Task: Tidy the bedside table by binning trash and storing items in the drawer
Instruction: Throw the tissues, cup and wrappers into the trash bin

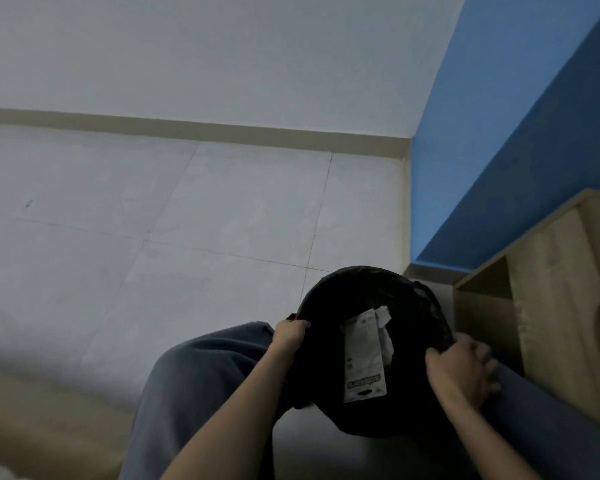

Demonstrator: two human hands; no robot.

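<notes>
A black bin (354, 289) lined with a dark bag stands on the floor between my knees. Inside it lie a white cardboard package (362, 358) printed with the word "scissors" and some crumpled white paper (383, 318). My left hand (288, 336) grips the bin's left rim. My right hand (461, 365) grips the right rim, fingers curled over the bag's edge. The wooden bedside table (551, 271) stands at the right, just beside the bin; its top and drawer are out of view.
Pale floor tiles (187, 209) stretch ahead to a white wall with a beige skirting. A blue wall (499, 150) rises behind the bedside table. My legs in grey-blue trousers (194, 382) flank the bin.
</notes>
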